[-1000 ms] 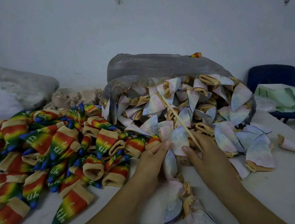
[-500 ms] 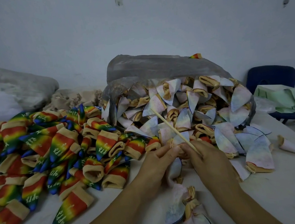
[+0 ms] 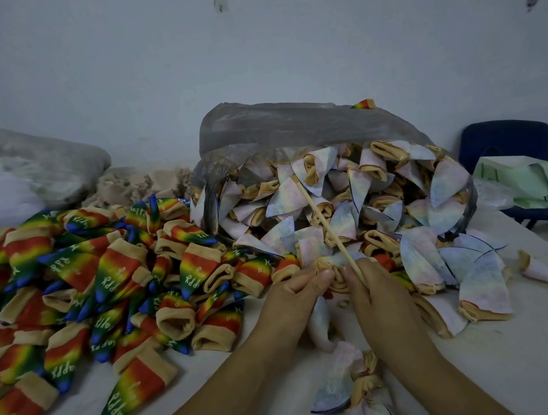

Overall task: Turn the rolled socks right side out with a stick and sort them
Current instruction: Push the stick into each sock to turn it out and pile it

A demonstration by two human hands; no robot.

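Sock beside right grip, stick within.

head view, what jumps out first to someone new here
A big heap of bright rainbow-striped socks covers the white table's left side. Behind centre, pale inside-out socks spill from a grey plastic bag. In front, the left hand holds a bunched pale sock while the right hand pinches a thin wooden stick.
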